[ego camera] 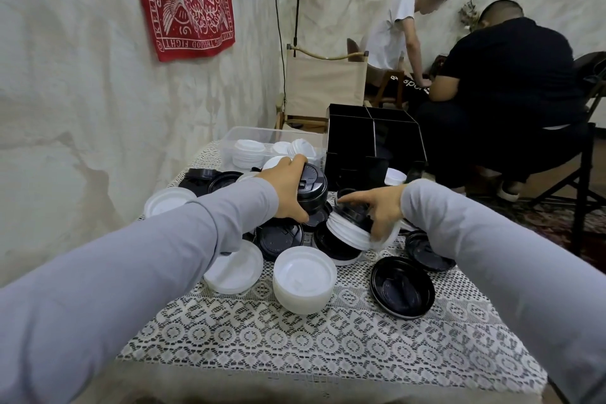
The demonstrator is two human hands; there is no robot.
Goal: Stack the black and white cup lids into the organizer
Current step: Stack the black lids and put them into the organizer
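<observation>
Head view: left fingers (pixel 300 160) grip a black lid stack (pixel 314 188), right fingers (pixel 357 197) white lids (pixel 347 230), near the organizer's (pixel 352 141) edge.

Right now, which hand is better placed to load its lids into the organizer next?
Probably the left. The left hand grips a neat stack of black lids just in front of the organizer; the right hand holds a tilted, mixed black-and-white pile that needs sorting first.
</observation>
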